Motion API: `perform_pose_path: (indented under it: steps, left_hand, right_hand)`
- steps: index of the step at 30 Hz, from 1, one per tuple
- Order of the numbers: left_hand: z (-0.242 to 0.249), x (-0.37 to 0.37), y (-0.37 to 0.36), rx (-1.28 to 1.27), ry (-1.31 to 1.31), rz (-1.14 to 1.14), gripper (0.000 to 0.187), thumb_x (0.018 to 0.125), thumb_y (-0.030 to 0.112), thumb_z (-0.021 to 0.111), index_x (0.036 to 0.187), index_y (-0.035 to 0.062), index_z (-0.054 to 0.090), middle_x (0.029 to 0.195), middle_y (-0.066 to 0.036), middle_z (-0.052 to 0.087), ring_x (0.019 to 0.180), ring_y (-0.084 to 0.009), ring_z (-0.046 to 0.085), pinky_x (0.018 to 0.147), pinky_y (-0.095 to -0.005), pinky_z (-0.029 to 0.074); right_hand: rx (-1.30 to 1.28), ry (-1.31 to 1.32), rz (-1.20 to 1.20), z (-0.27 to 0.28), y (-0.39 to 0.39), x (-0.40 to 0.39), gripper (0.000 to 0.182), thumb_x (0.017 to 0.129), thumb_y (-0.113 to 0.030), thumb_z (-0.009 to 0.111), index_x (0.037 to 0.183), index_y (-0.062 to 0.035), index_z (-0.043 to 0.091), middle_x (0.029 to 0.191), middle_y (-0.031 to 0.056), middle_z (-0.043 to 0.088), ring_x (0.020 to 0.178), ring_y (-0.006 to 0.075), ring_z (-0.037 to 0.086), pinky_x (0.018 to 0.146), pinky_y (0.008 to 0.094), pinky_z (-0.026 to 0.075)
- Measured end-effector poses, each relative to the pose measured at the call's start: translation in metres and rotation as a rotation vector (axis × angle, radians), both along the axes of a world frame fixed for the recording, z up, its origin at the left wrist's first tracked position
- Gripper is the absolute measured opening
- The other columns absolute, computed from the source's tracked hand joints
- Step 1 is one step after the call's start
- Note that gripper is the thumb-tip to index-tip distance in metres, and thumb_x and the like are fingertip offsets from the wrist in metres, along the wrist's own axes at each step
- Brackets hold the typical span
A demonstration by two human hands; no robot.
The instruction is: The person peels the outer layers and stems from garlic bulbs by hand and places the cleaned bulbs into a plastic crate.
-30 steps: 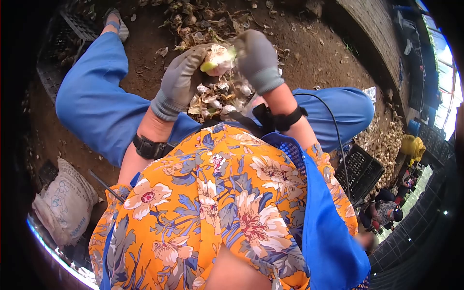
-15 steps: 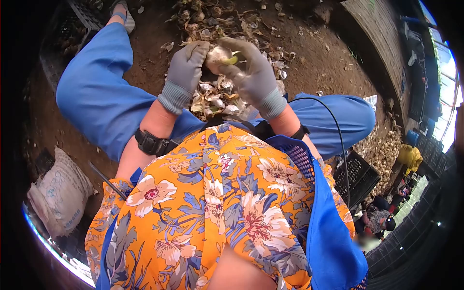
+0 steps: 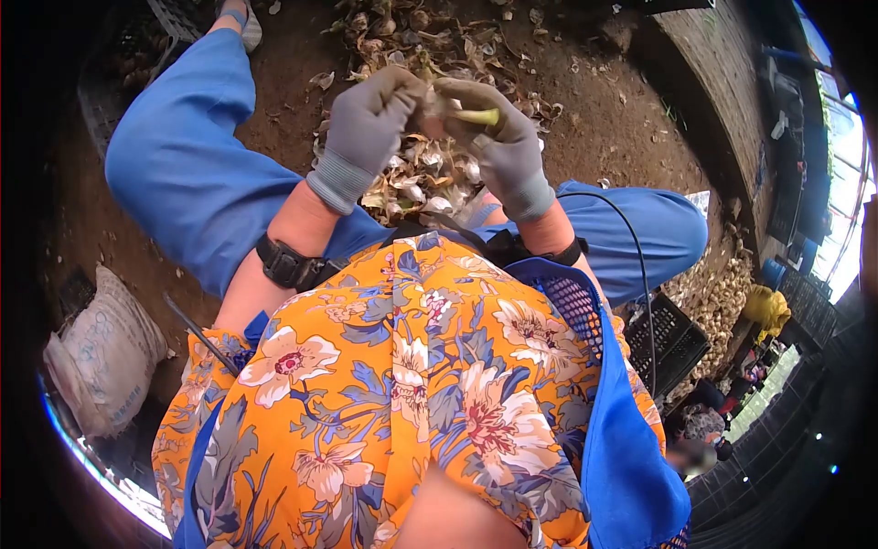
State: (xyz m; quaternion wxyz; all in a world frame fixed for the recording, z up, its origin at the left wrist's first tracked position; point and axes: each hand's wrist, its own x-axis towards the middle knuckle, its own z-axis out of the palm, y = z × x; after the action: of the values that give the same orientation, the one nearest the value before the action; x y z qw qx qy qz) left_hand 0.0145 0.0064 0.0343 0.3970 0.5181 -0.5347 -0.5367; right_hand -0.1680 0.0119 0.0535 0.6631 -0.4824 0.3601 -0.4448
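Observation:
Both hands wear grey coated gloves and meet above a pile of garlic and peelings [image 3: 421, 183]. My right hand [image 3: 498, 137] is closed on a garlic bulb [image 3: 434, 114], whose yellow-green stem [image 3: 477, 117] sticks out toward the right. My left hand [image 3: 366, 123] is closed with its fingertips at the bulb's left side; what it pinches is blurred. The bulb is largely covered by the fingers.
A white sack [image 3: 110, 357] lies at the left. At the right are a black crate [image 3: 672, 339], a large garlic heap [image 3: 727, 311], a yellow bag [image 3: 766, 309] and another person [image 3: 702, 425]. A wooden plank [image 3: 713, 73] edges the soil.
My left hand has shifted right and turned in. The bulb, more exposed before, is now mostly hidden by my fingers, and its stem has moved right with my right hand.

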Motion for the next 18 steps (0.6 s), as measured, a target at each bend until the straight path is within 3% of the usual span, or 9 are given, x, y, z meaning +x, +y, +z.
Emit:
perform_pose_path:
  steps: [1, 3, 4, 6, 11, 14, 15, 16, 18]
  left_hand:
    - [-0.002, 0.0, -0.001, 0.0, 0.0, 0.005, 0.018, 0.094, 0.017, 0.057, 0.1, 0.0002, 0.059, 0.082, 0.002, 0.058, 0.076, -0.0024, 0.051, 0.066, -0.0177, 0.042]
    - [-0.009, -0.002, -0.002, 0.145, 0.323, 0.097, 0.013, 0.094, 0.013, 0.055, 0.1, 0.0016, 0.059, 0.081, 0.002, 0.058, 0.075, -0.0018, 0.051, 0.065, -0.0178, 0.042]
    - [-0.01, -0.003, -0.002, 0.143, 0.325, 0.098, 0.013, 0.094, 0.013, 0.055, 0.1, 0.0016, 0.059, 0.081, 0.002, 0.058, 0.075, -0.0018, 0.051, 0.065, -0.0178, 0.042]
    - [-0.011, -0.004, -0.002, 0.378, -0.06, -0.034, 0.014, 0.094, 0.011, 0.053, 0.102, 0.0017, 0.059, 0.08, 0.004, 0.057, 0.074, -0.0012, 0.049, 0.065, -0.0175, 0.041]
    - [-0.008, -0.001, -0.004, 0.139, 0.045, -0.022, 0.018, 0.094, 0.013, 0.053, 0.103, -0.0016, 0.059, 0.084, 0.005, 0.057, 0.078, -0.0012, 0.049, 0.068, -0.0162, 0.04]
    - [-0.011, -0.001, -0.004, 0.23, 0.171, -0.109, 0.021, 0.094, 0.02, 0.055, 0.101, 0.0005, 0.06, 0.086, 0.004, 0.057, 0.078, -0.0008, 0.049, 0.067, -0.0141, 0.039]
    - [-0.012, -0.003, -0.003, 0.229, 0.379, -0.099, 0.022, 0.094, 0.022, 0.056, 0.097, 0.0012, 0.061, 0.08, 0.004, 0.057, 0.075, -0.0003, 0.048, 0.065, -0.0136, 0.038]
    - [0.001, -0.001, -0.004, 0.23, 0.376, -0.096, 0.022, 0.094, 0.022, 0.056, 0.097, 0.0012, 0.061, 0.08, 0.004, 0.057, 0.075, -0.0003, 0.048, 0.065, -0.0136, 0.038]
    - [0.026, 0.004, -0.005, 0.5, 0.289, -0.102, 0.019, 0.093, 0.019, 0.056, 0.093, 0.0015, 0.062, 0.075, 0.004, 0.057, 0.069, -0.0009, 0.049, 0.061, -0.0152, 0.039]
  right_hand:
    - [0.114, -0.091, -0.035, 0.005, 0.003, 0.0, 0.041, 0.083, 0.012, 0.056, 0.121, -0.002, 0.055, 0.123, 0.0072, 0.056, 0.112, 0.0137, 0.054, 0.096, 0.0278, 0.047]
    - [0.056, -0.033, -0.065, 0.007, 0.002, 0.001, 0.039, 0.085, 0.01, 0.056, 0.122, -0.0018, 0.055, 0.121, 0.0074, 0.058, 0.11, 0.0138, 0.055, 0.095, 0.0277, 0.047]
    - [-0.004, 0.025, -0.1, 0.009, 0.001, 0.001, 0.036, 0.087, 0.008, 0.056, 0.122, -0.0015, 0.055, 0.12, 0.0075, 0.059, 0.108, 0.0139, 0.057, 0.094, 0.0275, 0.047]
    - [0.023, 0.0, -0.151, 0.011, -0.004, -0.001, 0.035, 0.088, 0.006, 0.056, 0.123, -0.0016, 0.055, 0.119, 0.0068, 0.06, 0.107, 0.0137, 0.058, 0.094, 0.0273, 0.047]
    - [0.068, 0.051, -0.213, 0.005, -0.006, -0.003, 0.034, 0.089, 0.005, 0.056, 0.123, -0.0012, 0.055, 0.117, 0.006, 0.062, 0.106, 0.0124, 0.058, 0.092, 0.0257, 0.046]
    - [-0.027, 0.127, -0.158, -0.006, -0.003, -0.003, 0.036, 0.088, 0.007, 0.055, 0.123, -0.0011, 0.055, 0.118, 0.006, 0.061, 0.106, 0.012, 0.058, 0.093, 0.0255, 0.046]
    - [-0.006, 0.13, -0.147, 0.0, -0.004, -0.003, 0.035, 0.087, 0.008, 0.055, 0.121, -0.0007, 0.057, 0.119, 0.0059, 0.062, 0.106, 0.0118, 0.058, 0.093, 0.0254, 0.046]
    - [-0.004, 0.126, -0.145, 0.0, -0.004, -0.005, 0.035, 0.087, 0.008, 0.055, 0.121, -0.0007, 0.057, 0.119, 0.0059, 0.062, 0.106, 0.0118, 0.058, 0.093, 0.0254, 0.046]
    - [0.013, 0.147, -0.091, 0.001, -0.003, -0.01, 0.033, 0.087, 0.008, 0.056, 0.119, -0.0006, 0.059, 0.118, 0.0061, 0.062, 0.104, 0.0117, 0.059, 0.092, 0.025, 0.047]
